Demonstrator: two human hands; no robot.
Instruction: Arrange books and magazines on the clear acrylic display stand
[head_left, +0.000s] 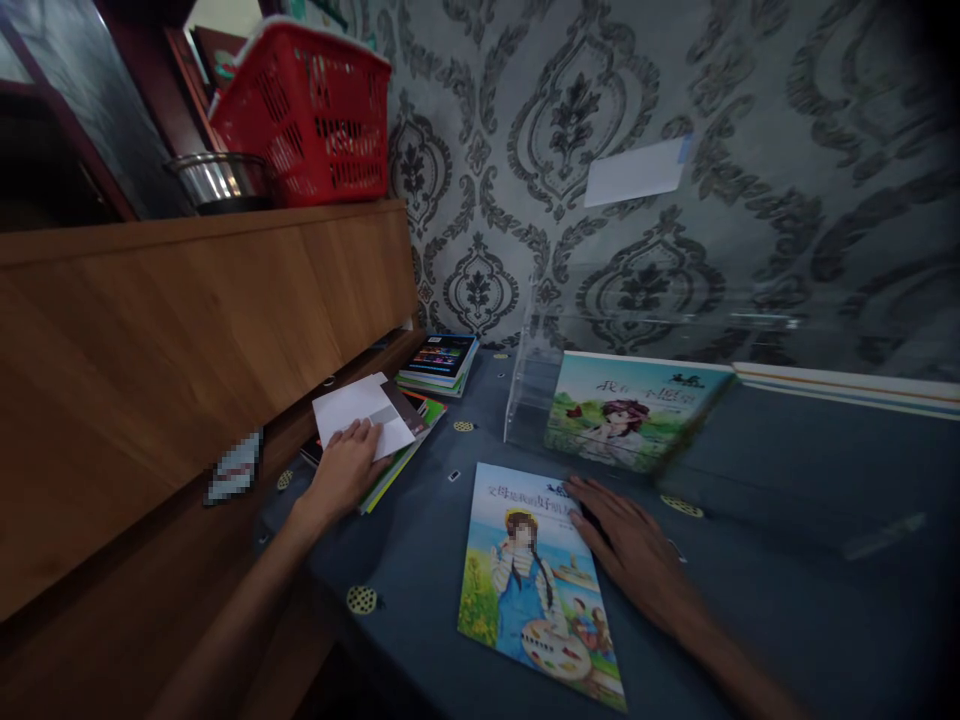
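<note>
bare forearms (240, 610) come in from the bottom edge, and between them a picture book (525, 600) lies flat, cover up, on the dark tablecloth (420, 610). as for how far things are, one standing book (607, 400) is already upright behind the wall of a clear box (517, 400), its cover facing out. the picture book is outside that box, just in front of it, and a near pile (412, 450) and a far pile (439, 360) of books lie beside the wooden cabinet (225, 310), so the work looks only partly done.

the right hand (619, 535) is palm down and loosely spread, its fingertips at the upper right edge of the picture book; most of the book is to that hand's left, and the fingers do not close round it. the left hand (349, 455) rests over white paper (341, 405) on top of the near pile, fingers close together, well apart from the picture book. whether its thumb pinches the paper, i cannot tell.
</note>
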